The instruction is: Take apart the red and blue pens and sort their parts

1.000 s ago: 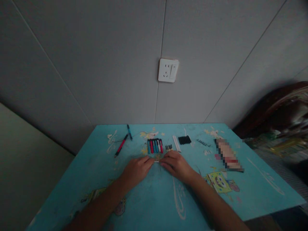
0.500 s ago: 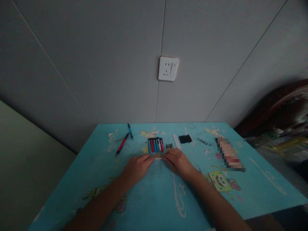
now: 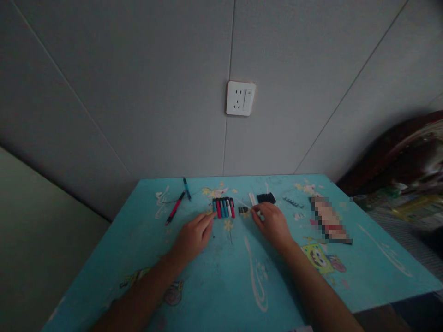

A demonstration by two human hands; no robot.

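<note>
My left hand reaches to a row of pen barrels, blue, red and white with dark ends. Its index finger is stretched out at the leftmost blue barrel, and I see nothing in its grip. My right hand is closed, thumb and fingertips pinching a thin white stick, like a pen refill, which points up and left. Just left of those fingertips lies a small group of dark pieces. White sticks and a row of black grips lie beyond the hand.
A red pen and a blue pen lie at the back left. Several springs and small white pieces are on the right, near a blurred-out flat item. A wall with a socket borders the blue table.
My hands have moved apart. The right one has gone right and slightly away with the white stick; the left has come off the stick and moved slightly left, by the barrels.
</note>
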